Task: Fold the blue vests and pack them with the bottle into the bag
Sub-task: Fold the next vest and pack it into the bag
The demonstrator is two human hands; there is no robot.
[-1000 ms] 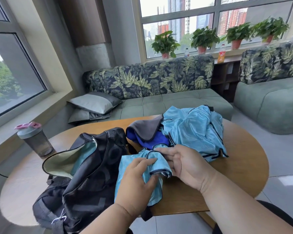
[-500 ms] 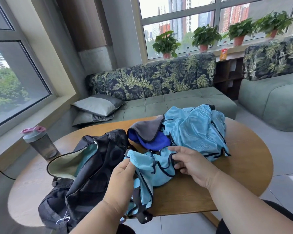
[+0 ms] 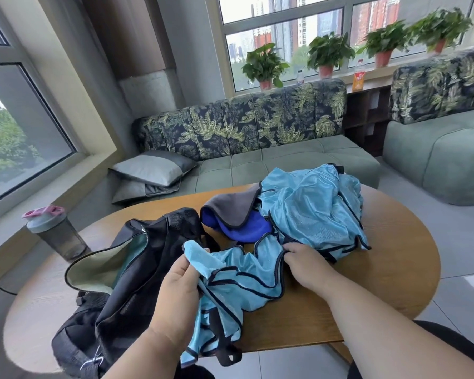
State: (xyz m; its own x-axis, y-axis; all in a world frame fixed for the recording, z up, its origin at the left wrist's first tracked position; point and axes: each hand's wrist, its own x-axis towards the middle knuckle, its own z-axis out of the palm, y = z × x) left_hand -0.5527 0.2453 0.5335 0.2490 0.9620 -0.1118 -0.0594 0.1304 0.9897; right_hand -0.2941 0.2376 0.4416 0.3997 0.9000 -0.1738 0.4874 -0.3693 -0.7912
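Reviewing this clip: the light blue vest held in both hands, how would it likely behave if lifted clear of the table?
Probably very floppy: the vest sags in folds between the left hand and right hand, and part droops over the table edge. Likely light, since pinches alone hold it up. Its sheen suggests slick fabric, so folds may slide apart.

Both forearms are bare, no sleeves, watch or rings visible

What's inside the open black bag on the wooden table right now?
Inside the black bag, a pale lining and a strip of light blue fabric show through the opening; anything deeper is hidden by the bag's walls.
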